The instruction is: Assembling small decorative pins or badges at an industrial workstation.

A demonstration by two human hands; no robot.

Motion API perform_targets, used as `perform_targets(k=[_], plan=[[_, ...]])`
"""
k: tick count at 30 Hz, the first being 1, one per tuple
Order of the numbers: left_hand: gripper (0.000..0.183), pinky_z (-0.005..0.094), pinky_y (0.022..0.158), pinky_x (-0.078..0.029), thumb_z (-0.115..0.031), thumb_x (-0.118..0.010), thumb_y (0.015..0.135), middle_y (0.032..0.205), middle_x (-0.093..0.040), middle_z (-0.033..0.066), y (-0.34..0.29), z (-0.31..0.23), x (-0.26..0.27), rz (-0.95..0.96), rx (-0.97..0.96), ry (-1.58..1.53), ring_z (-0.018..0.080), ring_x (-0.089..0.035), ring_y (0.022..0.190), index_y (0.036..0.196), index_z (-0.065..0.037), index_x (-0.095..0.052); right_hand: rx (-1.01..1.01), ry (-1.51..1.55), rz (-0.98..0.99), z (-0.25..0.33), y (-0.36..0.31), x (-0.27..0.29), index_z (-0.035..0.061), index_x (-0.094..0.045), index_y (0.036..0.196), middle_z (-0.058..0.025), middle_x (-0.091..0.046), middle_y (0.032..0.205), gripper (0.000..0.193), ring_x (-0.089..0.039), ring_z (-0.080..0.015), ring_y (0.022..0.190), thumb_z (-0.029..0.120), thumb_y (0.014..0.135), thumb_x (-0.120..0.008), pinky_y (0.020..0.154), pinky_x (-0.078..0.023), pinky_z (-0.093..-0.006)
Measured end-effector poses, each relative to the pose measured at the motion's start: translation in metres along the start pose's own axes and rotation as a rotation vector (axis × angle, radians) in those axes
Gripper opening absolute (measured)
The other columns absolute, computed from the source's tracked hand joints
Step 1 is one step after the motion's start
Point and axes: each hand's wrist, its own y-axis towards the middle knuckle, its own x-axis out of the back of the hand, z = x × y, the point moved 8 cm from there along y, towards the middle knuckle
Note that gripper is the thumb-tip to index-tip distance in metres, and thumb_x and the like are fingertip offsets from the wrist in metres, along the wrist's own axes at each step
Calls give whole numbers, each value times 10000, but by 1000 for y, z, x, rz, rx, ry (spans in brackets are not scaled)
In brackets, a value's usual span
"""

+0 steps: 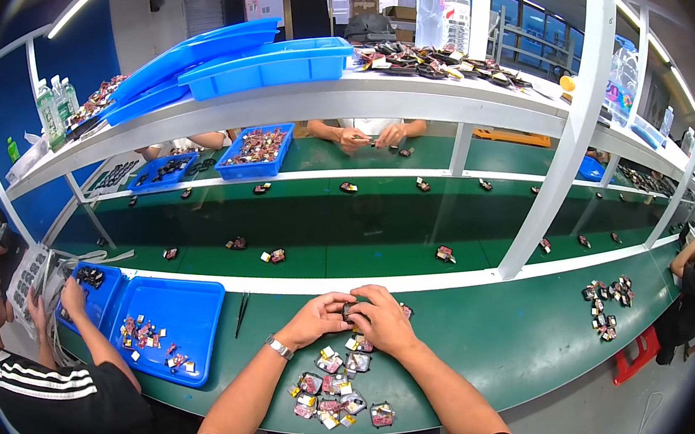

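My left hand [313, 318], with a metal-band watch [280, 346] on its wrist, and my right hand [385, 317] meet over the green bench. Between their fingertips they hold a small black electronic part [348, 311], mostly covered by the fingers. Right below them lies a loose pile of small black-cased assemblies [331, 385] with pink and yellow-white pieces. One such assembly [383, 415] sits a little apart at the pile's right. Black tweezers [242, 314] lie to the left of my left forearm.
Left of me stands a blue tray [208, 329] with several pink parts; a co-worker [64, 374] reaches into a smaller blue tray [108, 298]. A green conveyor belt [361, 244] carries spaced assemblies beyond a white rail. Overhead runs a shelf [427, 107] on white posts. More assemblies [607, 304] lie far right.
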Motion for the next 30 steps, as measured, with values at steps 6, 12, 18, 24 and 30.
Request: perform_targets(k=[6,12,18,24,30], plan=[[382,326,964,-514,18,-533,921,1223,-574,94,-1,1,0,0,22,-15,174,-581,1122,1296,-14,-465,-43,73,12,-3,-1,0,34,-686,869,-101,-613,1141,105,-531,-291,1143,104,793,-702,957,-452,-388],[337,336,942,-536,-35,-526,951,1206,-577,91,-1,5,2,-29,52,-21,169,-586,1110,1285,-23,-479,-117,190,134,-4,-4,-2,59,-686,906,-101,-589,1200,131,-490,-297,1199,155,818,-691,1007,-413,-398],[314,345,939,-537,-57,-529,959,1197,-577,81,0,5,4,-40,24,-44,175,-592,1102,1269,-25,-491,-94,142,85,-4,-5,-3,42,-689,852,-106,-598,1175,116,-510,-298,1169,141,792,-685,984,-432,-389],[319,345,931,-536,-69,-550,955,1207,-573,83,1,2,3,-43,12,-101,179,-596,1100,1266,-31,-491,-109,127,-39,-3,-6,-2,45,-695,839,-106,-603,1162,88,-531,-302,1136,105,775,-688,963,-449,-393],[320,339,926,-535,-65,-552,953,1206,-576,81,1,4,4,-71,15,-61,175,-597,1099,1266,-38,-492,-158,227,-65,-11,-11,-7,66,-700,863,-100,-607,1154,88,-533,-305,1122,103,784,-691,962,-446,-392]])
